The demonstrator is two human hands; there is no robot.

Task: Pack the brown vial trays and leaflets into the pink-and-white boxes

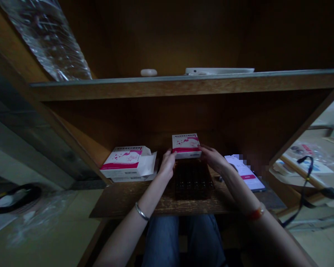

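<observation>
Box (186, 145), long axis crosswise

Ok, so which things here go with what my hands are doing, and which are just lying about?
Likely part of the job:
- small pink-and-white box, held between left hand and right hand
- dark tray just below it
- larger open box with similar print

Probably just lying about:
- phone, screen lit
- plastic-wrapped pack
- white oval thing on the shelf
- black cable

Room lies above the small box (187, 150), below the obstructing shelf (167, 87)
</observation>
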